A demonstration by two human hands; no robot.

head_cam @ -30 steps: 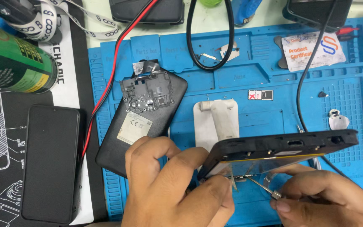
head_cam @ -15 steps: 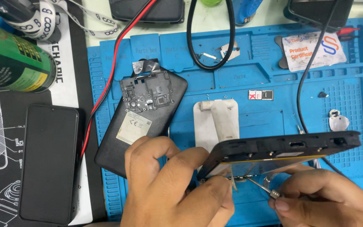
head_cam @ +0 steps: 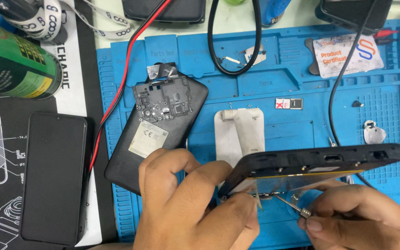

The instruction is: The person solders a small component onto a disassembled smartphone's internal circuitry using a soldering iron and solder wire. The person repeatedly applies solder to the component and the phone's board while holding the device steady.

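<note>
My left hand [head_cam: 188, 203] grips the near left corner of an opened black phone body [head_cam: 311, 164], tilted up on its edge over the blue repair mat [head_cam: 292, 83]. My right hand [head_cam: 362, 217] holds a thin screwdriver [head_cam: 290, 206] whose tip reaches under the phone's lower edge, close to my left fingertips. What the tip touches is hidden. A removed black back cover [head_cam: 156, 129] with a white sticker lies on the mat just left of my left hand.
A dark phone [head_cam: 54, 178] lies face up at the left. A green can [head_cam: 12, 62], red and black cables [head_cam: 126, 69], a white plastic piece [head_cam: 239, 132], a small card tray [head_cam: 288, 103], a white label card [head_cam: 348, 53] and small metal parts surround the work.
</note>
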